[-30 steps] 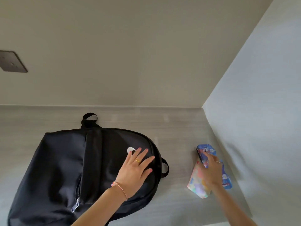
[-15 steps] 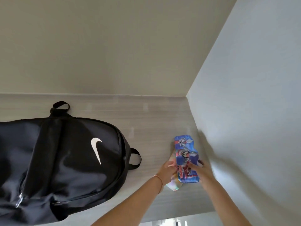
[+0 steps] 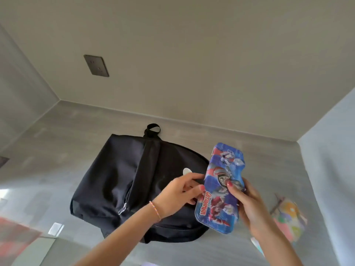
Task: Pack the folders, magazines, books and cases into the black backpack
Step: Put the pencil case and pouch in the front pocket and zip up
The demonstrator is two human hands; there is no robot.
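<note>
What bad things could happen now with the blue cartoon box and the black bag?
1. The black fabric backpack looks zipped along its visible side, so the blue cartoon-printed case may have nowhere to go until a hand lets go to open it.
2. The left hand only pinches the case's edge; the right hand carries most of it, so a loose grip could drop it onto the grey tabletop.
3. The pastel patterned case lying by the right wall might get forgotten.

Black backpack (image 3: 123, 181) lies flat, zipped, on grey surface; blue cartoon-printed case (image 3: 221, 187) held tilted above its right edge.
</note>
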